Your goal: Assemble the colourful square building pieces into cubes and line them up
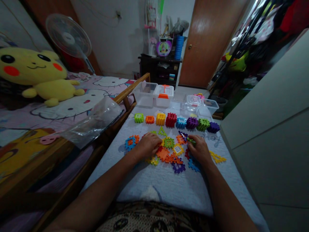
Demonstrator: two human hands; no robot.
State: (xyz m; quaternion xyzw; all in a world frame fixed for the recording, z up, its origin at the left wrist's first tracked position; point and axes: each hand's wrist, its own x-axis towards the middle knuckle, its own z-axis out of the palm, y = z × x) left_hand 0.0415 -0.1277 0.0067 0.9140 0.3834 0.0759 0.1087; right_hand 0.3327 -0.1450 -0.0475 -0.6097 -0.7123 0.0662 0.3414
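Note:
A loose pile of colourful plastic interlocking building pieces lies between my hands, with an orange piece [163,154], a green square [168,142] and a yellow square [178,149] among them. My left hand [150,143] rests at the pile's left side, fingers curled down; what they hold, if anything, is hidden. My right hand [199,148] pinches a small green piece [191,141] at the right side. A dark purple piece [183,135] lies just beyond those fingertips. Blue pieces [193,165] show beneath my right hand, and a blue square [130,143] lies left of my left hand.
Behind the pile stands a row of stacks sorted by colour, including a red stack [171,120] and a purple stack [192,123]. Clear plastic boxes [147,95] stand at the far end. A wooden bed rail [131,88] borders the left, a white cabinet [270,129] the right.

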